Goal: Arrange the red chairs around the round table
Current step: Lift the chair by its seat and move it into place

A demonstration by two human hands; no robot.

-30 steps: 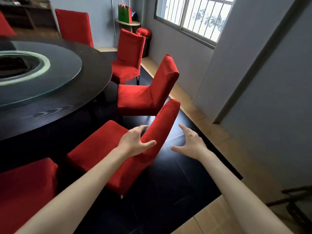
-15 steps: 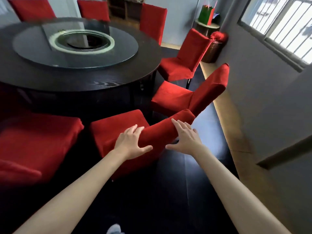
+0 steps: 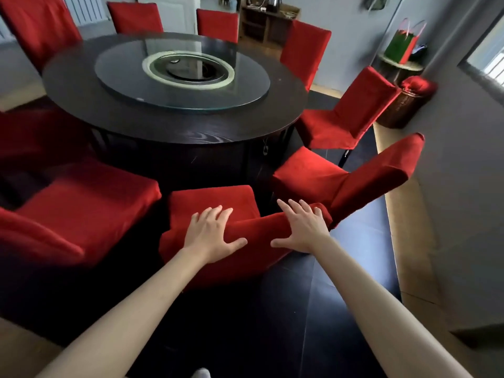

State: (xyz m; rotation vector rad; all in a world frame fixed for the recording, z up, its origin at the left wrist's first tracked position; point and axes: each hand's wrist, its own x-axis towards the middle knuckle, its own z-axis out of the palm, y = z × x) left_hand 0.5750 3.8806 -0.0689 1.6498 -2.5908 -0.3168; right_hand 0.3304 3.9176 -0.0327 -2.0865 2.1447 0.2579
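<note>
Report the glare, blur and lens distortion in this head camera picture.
Head view: the window reflects as glare on the round glass turntable of the dark round table; the red fabric chairs at the left edge are smeared by motion blur; the hands on the near red chair's backrest are sharp; the wide lens bows the right wall's lines.

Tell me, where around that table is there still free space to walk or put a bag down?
Free: the dark floor right of the chair under both hands, up to the wooden strip along the wall. Also the round table's outer ring around the glass turntable. Crowded: chair seats sit nearly edge to edge along the table's near rim.
</note>
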